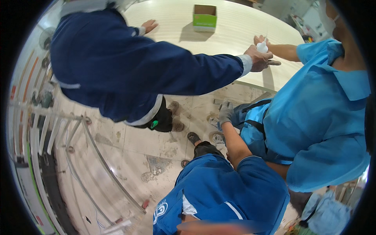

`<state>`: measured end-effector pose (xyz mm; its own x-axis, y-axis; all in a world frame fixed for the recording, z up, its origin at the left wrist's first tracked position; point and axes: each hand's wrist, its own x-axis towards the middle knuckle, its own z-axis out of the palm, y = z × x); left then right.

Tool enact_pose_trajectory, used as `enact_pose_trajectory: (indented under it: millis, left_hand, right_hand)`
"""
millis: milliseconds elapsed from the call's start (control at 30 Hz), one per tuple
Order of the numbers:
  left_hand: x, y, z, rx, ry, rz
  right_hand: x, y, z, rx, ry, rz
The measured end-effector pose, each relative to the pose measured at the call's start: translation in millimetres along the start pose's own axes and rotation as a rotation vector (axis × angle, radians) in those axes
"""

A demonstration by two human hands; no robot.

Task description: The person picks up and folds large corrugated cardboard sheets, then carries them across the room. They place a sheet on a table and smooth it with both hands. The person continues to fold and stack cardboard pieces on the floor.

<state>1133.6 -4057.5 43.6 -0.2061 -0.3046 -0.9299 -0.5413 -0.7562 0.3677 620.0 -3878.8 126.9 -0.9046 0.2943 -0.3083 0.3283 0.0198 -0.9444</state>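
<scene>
My right arm reaches forward from a blue short sleeve. At its end is my right hand [226,112] in a grey glove, low beside the blue jeans of the person on the right. Its fingers are too small to read clearly, and I make out nothing held in it. No part of my left hand shows. Beyond, over the table [235,23], a person in a dark blue jacket [156,58] grips a white bottle [262,47] with a thin pointed nozzle. The bottle is near the bare hand [260,39] of a person in light blue [309,117].
A green and white open carton [205,18] stands on the pale table, near the jacketed person's other hand [149,26]. Metal rails and a frame [102,156] run along the left. The tiled floor [133,137] is stained and scuffed. People stand close on both sides.
</scene>
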Motion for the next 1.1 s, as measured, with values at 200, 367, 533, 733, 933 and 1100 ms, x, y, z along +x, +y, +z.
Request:
enact_pose_trajectory:
  millis: [200,367,533,733,933,1100]
  left_hand:
    - [23.1,202.8,154.8,-0.004,-0.411,0.144]
    - [-5.3,364.2,309.0,-0.395,-0.982,-0.115]
    - [-47.0,461.9,370.9,-0.757,-1.339,-0.831]
    - [-65.2,480.4,358.9,-1.02,-1.139,-1.137]
    - [-45.6,489.9,344.2,-1.125,-0.999,-1.188]
    - [-1.9,512.9,323.1,-0.395,-1.166,-0.48]
  right_hand:
    - [63.0,28.3,20.8,-0.17,0.009,0.006]
    - [83.8,70.5,-10.2,-0.568,-0.077,0.145]
    - [59.1,101.4,-69.5,-0.889,-0.236,0.214]
    - [36.6,118.3,-86.3,-0.899,-0.597,0.456]
    - [20.1,125.9,-53.8,-0.827,-0.615,0.268]
    - [8.9,129.5,-31.9,-0.819,-0.538,0.397]
